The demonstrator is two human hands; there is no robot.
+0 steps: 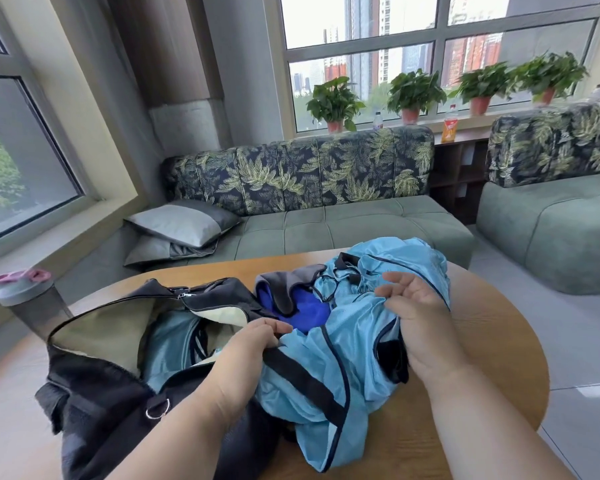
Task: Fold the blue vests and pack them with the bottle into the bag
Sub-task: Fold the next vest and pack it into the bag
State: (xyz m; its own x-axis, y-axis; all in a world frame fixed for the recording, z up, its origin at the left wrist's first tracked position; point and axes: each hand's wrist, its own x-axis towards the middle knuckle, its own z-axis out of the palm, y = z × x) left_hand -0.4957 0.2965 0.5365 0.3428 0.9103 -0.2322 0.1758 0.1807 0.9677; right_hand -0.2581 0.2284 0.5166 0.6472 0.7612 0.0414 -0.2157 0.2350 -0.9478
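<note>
A crumpled heap of light blue mesh vests [329,372] with dark trim lies on the round wooden table [492,344]. My left hand [246,351] pinches an edge of this fabric beside the bag's black strap. My right hand [420,317] grips a bunched fold on the heap's right side. The black bag [108,389] lies unzipped at the left, with pale lining and light blue cloth showing inside. A grey bottle [32,303] with a pink lid stands upright at the far left of the table.
A royal blue and grey garment [298,303] lies between the bag and the vests. Behind the table stands a green sofa [326,223] with leaf-print backrest and grey cushions [181,223]. Potted plants [413,95] line the windowsill.
</note>
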